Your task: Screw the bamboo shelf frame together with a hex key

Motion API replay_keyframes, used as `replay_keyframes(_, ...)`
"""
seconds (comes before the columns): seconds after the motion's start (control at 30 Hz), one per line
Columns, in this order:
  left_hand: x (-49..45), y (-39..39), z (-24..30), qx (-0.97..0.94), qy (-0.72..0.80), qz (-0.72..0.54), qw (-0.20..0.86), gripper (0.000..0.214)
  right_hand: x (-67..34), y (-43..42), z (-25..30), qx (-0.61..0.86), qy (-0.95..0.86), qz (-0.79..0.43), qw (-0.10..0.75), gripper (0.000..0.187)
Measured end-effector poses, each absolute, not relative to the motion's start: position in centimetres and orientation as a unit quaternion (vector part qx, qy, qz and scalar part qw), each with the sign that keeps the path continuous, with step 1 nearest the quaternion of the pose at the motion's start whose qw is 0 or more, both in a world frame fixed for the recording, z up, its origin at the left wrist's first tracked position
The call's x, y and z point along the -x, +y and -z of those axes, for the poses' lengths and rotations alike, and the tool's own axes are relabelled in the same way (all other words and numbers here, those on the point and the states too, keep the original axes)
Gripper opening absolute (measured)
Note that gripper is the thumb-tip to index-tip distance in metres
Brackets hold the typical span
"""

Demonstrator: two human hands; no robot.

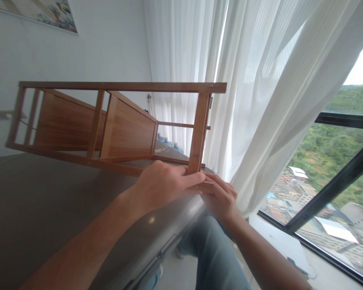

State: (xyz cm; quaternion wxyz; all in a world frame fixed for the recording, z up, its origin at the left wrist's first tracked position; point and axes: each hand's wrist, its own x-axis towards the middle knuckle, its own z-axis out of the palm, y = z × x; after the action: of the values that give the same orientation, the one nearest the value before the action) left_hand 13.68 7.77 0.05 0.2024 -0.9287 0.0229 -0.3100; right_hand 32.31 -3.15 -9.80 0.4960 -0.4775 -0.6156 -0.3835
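Note:
A brown wooden shelf rack (127, 86) lies on its side on a dark grey tabletop (63, 193), with its slatted frame facing me. My left hand (166, 183) is closed around the near lower rail, close to the corner where a crosspiece (196, 137) joins it. Just to the right, my right hand (220, 195) is wrapped round the end of the same rail, its fingers behind the wood. The two hands touch or nearly touch at this corner, and some fingertips are hidden behind the rail.
White curtains (251, 80) hang beyond the rack's right end. A window (329, 169) with dark bars is on the right. Several bottles (169, 141) stand behind the rack. A flat white object (278, 233) lies on the sill. My leg (218, 253) is below the table edge.

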Motion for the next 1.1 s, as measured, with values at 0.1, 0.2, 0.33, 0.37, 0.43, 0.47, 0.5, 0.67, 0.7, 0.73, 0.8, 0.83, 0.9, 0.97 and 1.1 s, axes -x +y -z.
replay_keyframes(0.1,-13.7,7.6,0.0,0.924,0.023,0.309,0.223,0.033,-32.3,-3.3,9.9,0.467,-0.627,0.378,0.495,0.029)
replay_keyframes(0.2,-13.6,7.5,0.1,0.917,0.015,0.317,0.243,0.026,-32.1,-3.5,9.9,0.470,-0.622,0.384,0.496,0.028)
replay_keyframes(0.33,-13.6,7.5,0.3,0.906,0.021,0.340,0.249,0.020,-31.8,-3.4,9.9,0.476,-0.613,0.391,0.495,0.030)
replay_keyframes(0.37,-13.6,7.5,0.3,0.904,0.025,0.347,0.250,0.021,-31.7,-3.3,9.8,0.474,-0.613,0.391,0.497,0.031)
replay_keyframes(0.43,-13.7,7.5,0.4,0.901,0.031,0.354,0.248,0.021,-31.6,-3.3,9.8,0.475,-0.609,0.387,0.503,0.032)
replay_keyframes(0.47,-13.7,7.5,0.4,0.902,0.032,0.355,0.246,0.022,-31.5,-3.4,9.7,0.483,-0.608,0.377,0.504,0.032)
replay_keyframes(0.5,-13.7,7.5,0.3,0.902,0.032,0.354,0.243,0.022,-31.5,-3.6,9.6,0.496,-0.608,0.359,0.506,0.032)
replay_keyframes(0.67,-13.8,7.3,0.2,0.909,0.021,0.351,0.223,0.033,-31.7,-7.2,8.6,0.551,-0.609,0.158,0.548,0.046)
replay_keyframes(0.7,-13.8,7.2,0.2,0.910,0.018,0.349,0.223,0.035,-31.8,-8.2,8.3,0.541,-0.610,0.108,0.569,0.047)
replay_keyframes(0.73,-13.9,7.3,0.2,0.911,0.016,0.347,0.224,0.036,-31.7,-9.1,7.8,0.522,-0.607,0.067,0.595,0.046)
replay_keyframes(0.8,-14.0,7.4,0.3,0.910,0.019,0.344,0.230,0.033,-31.1,-10.6,6.8,0.480,-0.596,0.001,0.644,0.040)
replay_keyframes(0.83,-14.0,7.4,0.3,0.909,0.021,0.344,0.233,0.030,-30.7,-11.2,6.3,0.464,-0.587,-0.021,0.663,0.035)
replay_keyframes(0.9,-14.0,7.5,0.5,0.910,0.019,0.341,0.235,0.024,-29.6,-12.0,5.3,0.457,-0.562,-0.037,0.688,0.031)
replay_keyframes(0.97,-14.1,7.5,0.5,0.911,0.010,0.342,0.230,0.021,-28.6,-12.4,4.4,0.471,-0.548,-0.022,0.691,0.032)
replay_keyframes(1.1,-14.1,7.3,0.4,0.913,0.013,0.343,0.223,0.022,-27.8,-12.6,3.2,0.467,-0.594,0.017,0.655,0.027)
